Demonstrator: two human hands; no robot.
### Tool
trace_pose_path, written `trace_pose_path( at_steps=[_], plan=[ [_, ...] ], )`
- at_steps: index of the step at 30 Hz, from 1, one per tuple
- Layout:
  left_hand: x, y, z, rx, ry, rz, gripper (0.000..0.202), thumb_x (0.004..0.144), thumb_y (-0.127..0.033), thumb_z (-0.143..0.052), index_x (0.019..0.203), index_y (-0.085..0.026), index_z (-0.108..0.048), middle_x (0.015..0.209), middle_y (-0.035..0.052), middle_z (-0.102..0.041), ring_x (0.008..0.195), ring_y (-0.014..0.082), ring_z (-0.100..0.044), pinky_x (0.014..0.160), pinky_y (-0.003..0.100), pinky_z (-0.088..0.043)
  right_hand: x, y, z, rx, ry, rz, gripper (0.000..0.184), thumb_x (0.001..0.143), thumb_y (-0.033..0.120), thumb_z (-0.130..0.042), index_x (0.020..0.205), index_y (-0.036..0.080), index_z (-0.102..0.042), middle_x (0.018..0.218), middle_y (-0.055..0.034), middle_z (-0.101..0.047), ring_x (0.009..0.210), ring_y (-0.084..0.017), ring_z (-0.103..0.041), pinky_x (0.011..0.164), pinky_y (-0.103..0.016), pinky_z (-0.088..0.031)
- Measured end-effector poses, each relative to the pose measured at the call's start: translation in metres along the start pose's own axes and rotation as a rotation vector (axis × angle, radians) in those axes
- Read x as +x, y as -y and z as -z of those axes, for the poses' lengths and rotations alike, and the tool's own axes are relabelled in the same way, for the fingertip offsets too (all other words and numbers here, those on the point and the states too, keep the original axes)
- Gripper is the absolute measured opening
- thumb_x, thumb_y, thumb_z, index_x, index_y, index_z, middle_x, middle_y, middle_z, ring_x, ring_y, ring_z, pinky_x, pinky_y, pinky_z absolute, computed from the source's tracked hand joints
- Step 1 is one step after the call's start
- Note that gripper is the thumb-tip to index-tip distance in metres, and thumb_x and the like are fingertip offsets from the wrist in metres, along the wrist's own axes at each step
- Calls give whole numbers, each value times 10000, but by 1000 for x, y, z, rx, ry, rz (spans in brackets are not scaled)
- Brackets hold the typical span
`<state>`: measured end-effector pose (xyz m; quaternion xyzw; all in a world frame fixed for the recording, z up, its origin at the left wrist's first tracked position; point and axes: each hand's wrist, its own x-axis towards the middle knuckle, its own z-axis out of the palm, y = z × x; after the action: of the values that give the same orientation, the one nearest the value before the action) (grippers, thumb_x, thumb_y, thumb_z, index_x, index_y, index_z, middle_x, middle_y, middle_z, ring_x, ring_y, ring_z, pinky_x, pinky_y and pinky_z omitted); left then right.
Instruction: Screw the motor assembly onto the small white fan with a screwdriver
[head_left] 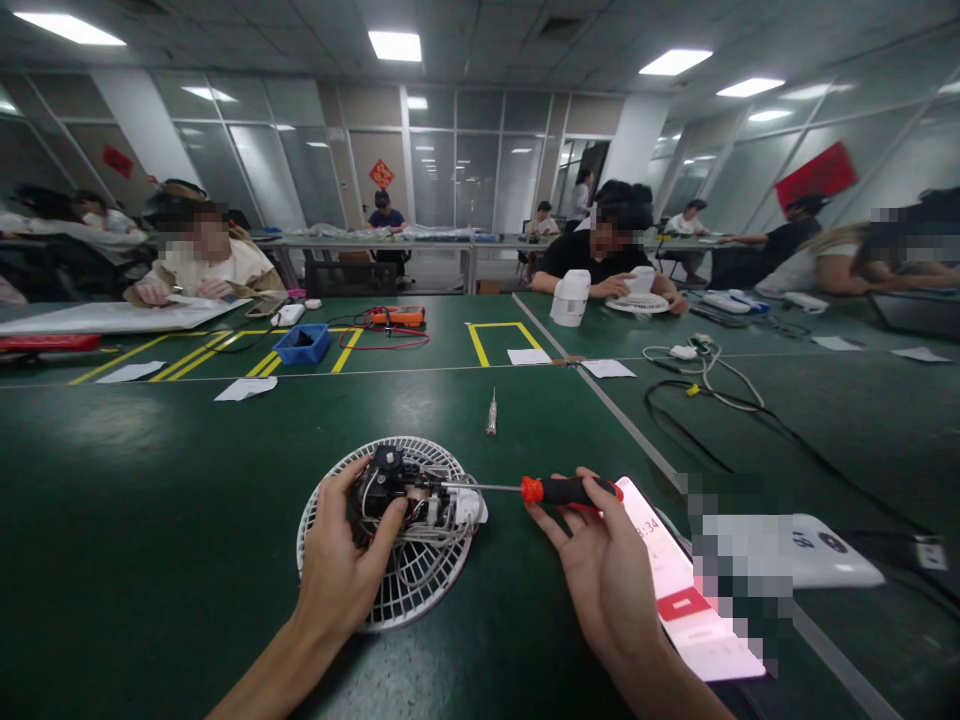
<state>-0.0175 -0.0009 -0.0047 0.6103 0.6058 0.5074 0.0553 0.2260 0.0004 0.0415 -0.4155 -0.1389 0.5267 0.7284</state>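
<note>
Clamped left fingers (pixel 341 487) round the motor (pixel 384 492) over the grille (pixel 401 603); closed right fingers (pixel 611 508) on a screwdriver handle (pixel 564 491) right of the grille, pointing the shaft (pixel 487 488) at the motor.

From where I stand, a phone (pixel 694 630) lies screen-up and lit on the green table (pixel 150 560). Farther across, a blue bin (pixel 313 352) sits near an orange meter (pixel 401 316), with yellow tape (pixel 478 345) marking out a box to their right. Opposite, a person in a black top (pixel 566 262) leans in behind an upright white housing (pixel 571 300). A red diamond decoration (pixel 381 174) hangs at the back, and ceiling lights (pixel 395 46) glow overhead.
</note>
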Motion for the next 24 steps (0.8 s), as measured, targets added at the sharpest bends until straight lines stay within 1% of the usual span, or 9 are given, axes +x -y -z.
trace_pose_path(
  at_steps=[4, 7, 11, 13, 16, 18, 20, 22, 24],
  plan=[
    [0, -2, 0, -6, 5, -1, 535, 911, -495, -636, 1368, -247, -510, 1230, 84, -638, 1092, 255, -649, 969, 468, -550, 1, 2, -2, -14, -21, -18, 554, 546, 235, -881, 1043, 208, -638, 941, -27, -724, 965, -252, -703, 779, -409, -640],
    [-1, -2, 0, 0, 1, 5, 542, 909, -489, -637, 1372, -242, -501, 1242, 81, -636, 1113, 252, -644, 1005, 470, -541, 1, 1, -2, -82, -4, -5, 631, 573, 289, -929, 1115, 221, -614, 874, 2, -722, 843, -220, -702, 692, -346, -617],
    [-2, -2, 0, -9, -1, 5, 558, 901, -484, -651, 1381, -246, -495, 1263, 82, -631, 1136, 253, -644, 1027, 462, -539, 1, 0, -2, -110, -6, -21, 684, 601, 367, -951, 1173, 236, -600, 720, 56, -656, 645, -156, -613, 595, -290, -562],
    [-2, -1, 0, -13, -5, 6, 564, 896, -482, -661, 1382, -248, -497, 1270, 86, -629, 1144, 257, -645, 1025, 458, -543, 0, 0, -2, -76, -16, -26, 640, 607, 367, -935, 1147, 232, -619, 770, 40, -666, 712, -170, -635, 625, -306, -572],
    [-2, 0, 0, -17, -9, 9, 564, 894, -479, -666, 1384, -260, -496, 1279, 83, -626, 1156, 260, -643, 1034, 467, -541, 0, 1, -2, -38, -11, -19, 556, 591, 295, -895, 1084, 218, -649, 958, -14, -708, 967, -239, -682, 775, -378, -600],
    [-3, -1, 0, -18, -12, 8, 555, 893, -478, -667, 1378, -265, -500, 1275, 79, -627, 1155, 259, -642, 1041, 477, -539, 0, 1, -1, -63, 1, -7, 547, 578, 266, -893, 1069, 212, -655, 975, -17, -708, 996, -251, -684, 813, -393, -594],
    [-3, -1, 0, -22, -13, 6, 553, 892, -477, -670, 1374, -264, -504, 1264, 77, -630, 1148, 255, -644, 1038, 477, -542, 0, 1, -1, -99, -2, -3, 588, 580, 292, -925, 1091, 217, -644, 860, 16, -686, 857, -212, -682, 756, -360, -586],
    [-4, -2, 0, -25, -13, 5, 561, 890, -477, -674, 1380, -265, -499, 1263, 76, -628, 1144, 250, -644, 1030, 469, -549, 0, 0, -1, -121, 0, -12, 628, 591, 339, -953, 1117, 229, -628, 726, 63, -627, 663, -151, -610, 665, -314, -563],
    [-5, -3, -1, -26, -16, 6, 569, 888, -475, -679, 1384, -265, -496, 1262, 74, -628, 1143, 246, -644, 1021, 459, -554, -1, -1, -1, -120, 10, -27, 613, 611, 374, -955, 1113, 238, -630, 722, 66, -621, 623, -135, -575, 625, -297, -548]
  ],
)
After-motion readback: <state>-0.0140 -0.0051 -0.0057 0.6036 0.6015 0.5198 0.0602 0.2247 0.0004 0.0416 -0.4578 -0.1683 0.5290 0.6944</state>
